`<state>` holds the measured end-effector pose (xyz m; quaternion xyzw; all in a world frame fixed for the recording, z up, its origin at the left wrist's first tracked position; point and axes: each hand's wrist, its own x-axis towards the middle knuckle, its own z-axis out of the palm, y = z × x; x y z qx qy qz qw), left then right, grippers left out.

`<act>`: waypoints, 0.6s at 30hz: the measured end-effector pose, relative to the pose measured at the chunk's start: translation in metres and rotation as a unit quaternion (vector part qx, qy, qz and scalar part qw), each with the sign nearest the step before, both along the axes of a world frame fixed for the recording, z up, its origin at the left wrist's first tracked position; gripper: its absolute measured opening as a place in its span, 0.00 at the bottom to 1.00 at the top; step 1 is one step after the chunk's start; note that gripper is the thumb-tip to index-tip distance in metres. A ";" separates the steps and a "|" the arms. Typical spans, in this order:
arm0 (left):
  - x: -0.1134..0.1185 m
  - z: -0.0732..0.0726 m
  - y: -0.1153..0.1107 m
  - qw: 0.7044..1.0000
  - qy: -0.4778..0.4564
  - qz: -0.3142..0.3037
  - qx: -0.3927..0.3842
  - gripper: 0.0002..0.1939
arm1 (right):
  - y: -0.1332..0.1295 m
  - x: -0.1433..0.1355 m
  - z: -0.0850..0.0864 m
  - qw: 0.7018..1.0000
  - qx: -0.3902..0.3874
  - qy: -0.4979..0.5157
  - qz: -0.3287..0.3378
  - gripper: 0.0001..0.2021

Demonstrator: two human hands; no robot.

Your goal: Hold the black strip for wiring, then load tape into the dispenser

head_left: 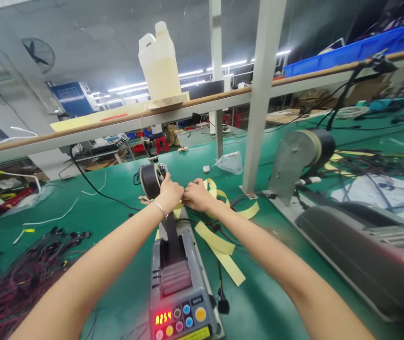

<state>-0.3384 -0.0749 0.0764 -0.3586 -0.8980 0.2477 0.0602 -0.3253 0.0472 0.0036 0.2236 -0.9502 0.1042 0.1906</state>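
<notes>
Hands at the back of a tape dispenser, threading pale yellow tape

Grey tape dispenser [180,283] stands on a green bench [109,222], close to the viewer, its front panel lit with a red readout and coloured buttons. Both bare arms reach over the dispenser to its far end. There the left hand [169,192], a thin bracelet on its wrist, rests against a dark tape roll [151,181] mounted upright at the back of the dispenser. The right hand [196,194] sits just beside the left, fingers curled and pinched on a pale yellow tape strip [219,243]. The left hand's fingers are also curled and look closed on the same strip where the hands meet, though the fingertips are hidden.

Loose lengths of the yellow strip loop behind the right hand and trail along the right side of the dispenser, lying on the bench. Judging from this, the roll is already seated on its holder, while the strip does not yet look fed through the dispenser's channel; threading seems under way, not finished.

Left of the dispenser lies a tangle of red and black wires [21,269]. To its right sits a second, larger grey machine [365,245]. Above and behind the dispenser, a white plastic jug [159,61] stands on a shelf rail.
</notes>
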 end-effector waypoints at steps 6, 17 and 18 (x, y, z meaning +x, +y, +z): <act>-0.019 -0.015 0.015 0.991 -0.120 0.032 -0.052 0.10 | 0.003 -0.003 -0.019 0.982 -0.112 -0.080 -0.132 0.12; -0.010 0.001 0.005 0.998 -0.028 0.019 -0.059 0.14 | 0.018 -0.039 -0.042 0.922 -0.163 -0.195 -0.293 0.40; -0.011 0.002 0.006 0.998 -0.020 0.017 -0.060 0.13 | 0.009 -0.039 -0.043 0.929 -0.159 -0.188 -0.276 0.38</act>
